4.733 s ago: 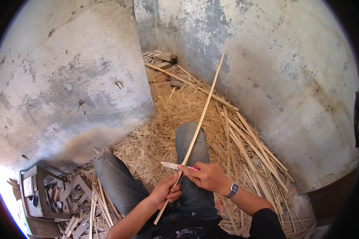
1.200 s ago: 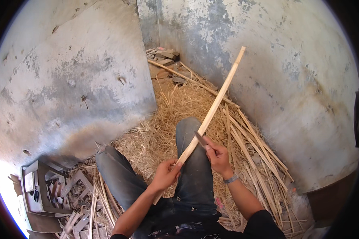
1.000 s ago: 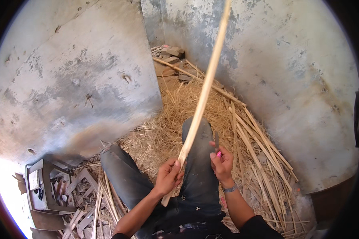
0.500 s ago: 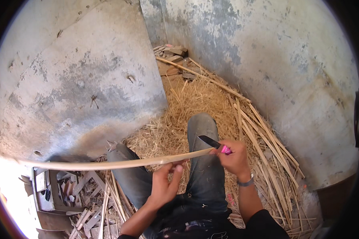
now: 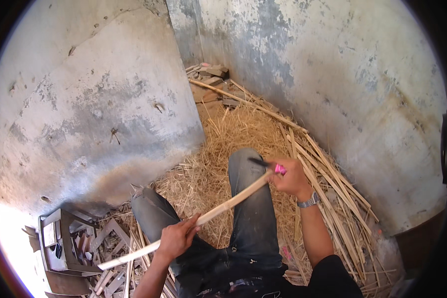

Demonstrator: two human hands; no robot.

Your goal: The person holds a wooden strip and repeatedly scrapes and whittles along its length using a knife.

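Note:
A long pale bamboo strip (image 5: pixel 241 196) slants across my thighs, its upper right end at my right hand and its lower left end beyond my left wrist. My left hand (image 5: pixel 179 237) is closed round the strip, back of the hand up, over my left thigh. Over my right knee, my right hand (image 5: pixel 289 178) grips a knife (image 5: pixel 280 169) by its pink handle. The dark blade points left and is blurred. Fingers of the same hand are at the strip's upper end; whether they pinch it is hard to see.
Fine shavings (image 5: pixel 238 131) cover the floor round my knees. Several long bamboo strips (image 5: pixel 328 186) lie along the right wall (image 5: pixel 352 99). At the lower left stands a dark frame (image 5: pixel 69 243) beside scrap wood pieces. A plastered wall slab (image 5: pixel 94 99) rises ahead on the left.
The strip has swung from nearly level to a slant, left end down toward me. My left hand has turned over from palm up and moved left and down. The knife stays in my right hand.

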